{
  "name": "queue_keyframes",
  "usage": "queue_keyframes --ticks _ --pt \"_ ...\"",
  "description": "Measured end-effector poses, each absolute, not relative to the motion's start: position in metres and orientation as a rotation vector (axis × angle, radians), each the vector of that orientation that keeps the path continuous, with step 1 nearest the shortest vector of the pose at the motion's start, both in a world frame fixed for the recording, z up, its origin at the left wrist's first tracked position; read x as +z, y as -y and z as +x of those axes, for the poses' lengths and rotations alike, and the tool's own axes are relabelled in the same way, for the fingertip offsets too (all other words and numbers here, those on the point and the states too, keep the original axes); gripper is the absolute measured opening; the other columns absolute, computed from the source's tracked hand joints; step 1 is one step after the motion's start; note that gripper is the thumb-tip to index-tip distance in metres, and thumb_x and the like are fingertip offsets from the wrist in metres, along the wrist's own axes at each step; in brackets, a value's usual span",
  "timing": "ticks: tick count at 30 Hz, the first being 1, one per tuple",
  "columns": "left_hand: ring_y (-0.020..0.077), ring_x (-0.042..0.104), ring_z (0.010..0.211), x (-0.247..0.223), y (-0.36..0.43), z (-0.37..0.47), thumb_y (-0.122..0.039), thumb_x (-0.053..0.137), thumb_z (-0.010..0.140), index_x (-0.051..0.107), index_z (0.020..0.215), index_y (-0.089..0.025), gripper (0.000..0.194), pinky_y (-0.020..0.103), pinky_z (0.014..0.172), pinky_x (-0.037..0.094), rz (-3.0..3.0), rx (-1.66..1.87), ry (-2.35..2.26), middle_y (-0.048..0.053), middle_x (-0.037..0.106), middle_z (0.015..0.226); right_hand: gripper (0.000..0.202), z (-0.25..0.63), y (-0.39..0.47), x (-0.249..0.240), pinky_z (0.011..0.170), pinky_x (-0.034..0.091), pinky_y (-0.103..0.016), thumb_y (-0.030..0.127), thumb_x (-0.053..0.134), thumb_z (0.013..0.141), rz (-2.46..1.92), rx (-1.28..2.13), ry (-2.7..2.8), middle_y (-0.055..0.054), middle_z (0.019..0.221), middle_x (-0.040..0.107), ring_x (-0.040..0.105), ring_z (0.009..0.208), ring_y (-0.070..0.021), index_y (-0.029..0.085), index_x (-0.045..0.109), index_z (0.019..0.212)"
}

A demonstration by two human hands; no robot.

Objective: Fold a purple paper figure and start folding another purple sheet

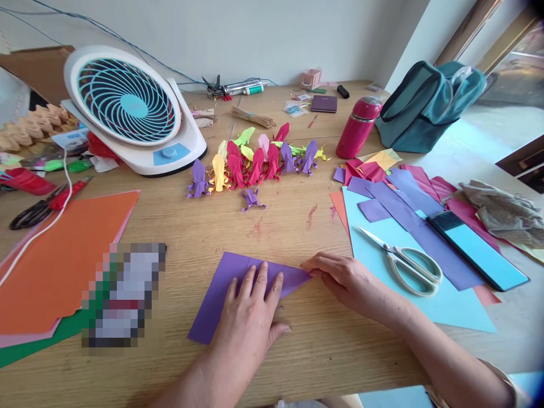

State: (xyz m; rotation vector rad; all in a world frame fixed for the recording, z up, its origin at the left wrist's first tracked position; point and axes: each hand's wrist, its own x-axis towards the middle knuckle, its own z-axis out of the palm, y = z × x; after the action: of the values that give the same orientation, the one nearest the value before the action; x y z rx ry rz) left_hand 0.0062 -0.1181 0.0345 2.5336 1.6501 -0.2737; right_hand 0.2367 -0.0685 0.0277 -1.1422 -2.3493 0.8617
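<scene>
A sheet of purple paper (pixel 212 300) lies on the wooden table before me, its right side tapering to a point. Spread flat across the middle of it, my left hand (pixel 250 311) presses it down with the fingers apart. My right hand (pixel 340 277) pinches the pointed right tip of the same paper between thumb and fingers. Beyond the sheet sits a small purple folded paper figure (pixel 251 198). Farther back stand several folded paper figures (pixel 256 167) in purple, yellow, red, pink and green.
Scissors (pixel 410 260) and a phone (pixel 476 249) rest over light-blue and purple paper at right. A red flask (pixel 359 127) and teal bag (pixel 425 107) stand behind. At left are a fan (pixel 131 105), orange sheets (pixel 59 255) and a blurred, pixelated object (pixel 127 294).
</scene>
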Motion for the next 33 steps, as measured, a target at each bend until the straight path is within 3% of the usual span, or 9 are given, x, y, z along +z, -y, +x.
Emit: queue_keyframes --ticks 3,11,24,33 --pt "0.0398 0.048 0.134 0.036 0.116 0.007 -0.052 0.073 0.079 0.051 0.144 -0.024 0.074 0.061 0.111 0.037 2.561 -0.254 -1.644 0.019 0.044 0.151 0.026 0.236 0.067 0.026 0.076 0.047 -0.025 0.006 0.042 0.094 -1.189 0.846 2.327 -0.003 0.094 0.067 0.063 0.083 -0.014 0.02 0.063 0.102" --pt "0.0395 0.05 0.133 0.036 0.115 0.008 -0.056 0.071 0.078 0.053 0.142 -0.022 0.074 0.057 0.112 0.039 2.611 -0.237 -1.631 0.023 0.048 0.147 0.017 0.224 0.071 0.019 0.07 0.043 -0.022 0.012 0.047 0.097 -1.207 0.721 2.319 -0.002 0.09 0.063 0.059 0.077 -0.012 0.019 0.06 0.089" --pt "0.0389 0.053 0.13 0.034 0.117 0.008 -0.056 0.073 0.076 0.056 0.139 -0.019 0.075 0.052 0.104 0.049 2.681 -0.177 -1.635 0.025 0.051 0.144 0.018 0.223 0.074 0.009 0.074 0.046 -0.027 0.018 0.044 0.1 -1.144 0.525 2.433 -0.007 0.096 0.06 0.06 0.084 -0.0156 0.019 0.062 0.098" --pt "0.0394 0.051 0.132 0.03 0.118 0.007 -0.057 0.073 0.076 0.054 0.141 -0.02 0.077 0.053 0.104 0.047 2.659 -0.165 -1.629 0.024 0.049 0.146 0.025 0.224 0.076 0.015 0.075 0.05 -0.028 0.015 0.041 0.1 -1.114 0.479 2.489 -0.008 0.099 0.062 0.061 0.087 -0.0166 0.018 0.065 0.107"
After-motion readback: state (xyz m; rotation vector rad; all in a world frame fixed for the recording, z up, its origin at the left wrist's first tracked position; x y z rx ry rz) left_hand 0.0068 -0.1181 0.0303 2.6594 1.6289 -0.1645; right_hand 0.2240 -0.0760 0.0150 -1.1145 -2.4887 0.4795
